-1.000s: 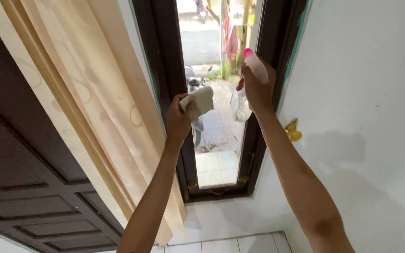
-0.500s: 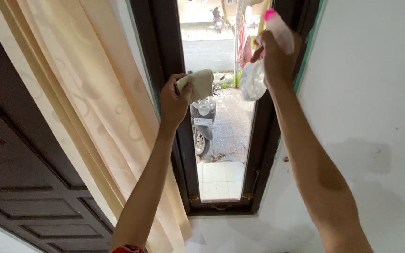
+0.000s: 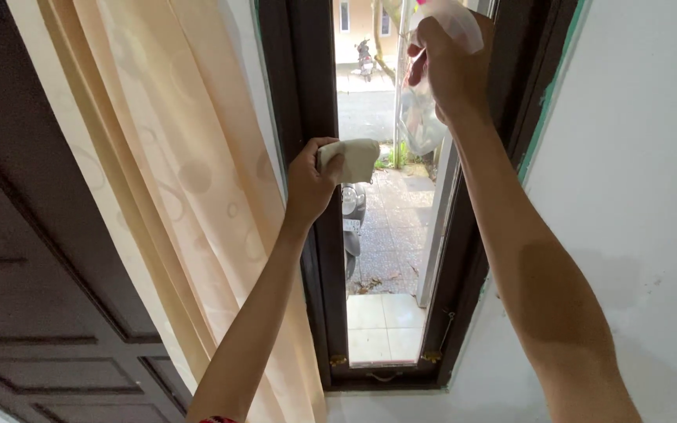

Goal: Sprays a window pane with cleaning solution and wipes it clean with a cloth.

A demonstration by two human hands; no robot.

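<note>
A folded cream cloth (image 3: 352,159) sits near the middle of the frame, a little above centre, pinched in the left hand (image 3: 313,178), whose fingers are curled tight around its left end. The free end of the cloth sticks out to the right, in front of the glass of a tall narrow window (image 3: 378,258); whether it touches the glass cannot be told.

Above and to the right, at the top edge of the frame, the right hand (image 3: 447,66) is closed around the neck of a clear spray bottle (image 3: 425,117). The bottle's body hangs below the fingers, just up and right of the cloth, the two apart. The bottle looks see-through, and how much liquid is in it cannot be told. Its top runs out of the frame.

Both forearms reach up from the bottom of the frame toward the window, which has a dark brown frame (image 3: 315,94). To the left hangs a pale peach curtain (image 3: 174,196) with a faint circle pattern, and at the far left is a dark panelled door (image 3: 33,313). A white wall (image 3: 636,196) fills the right side. Through the glass a parked scooter (image 3: 352,215) stands on a tiled yard.
</note>
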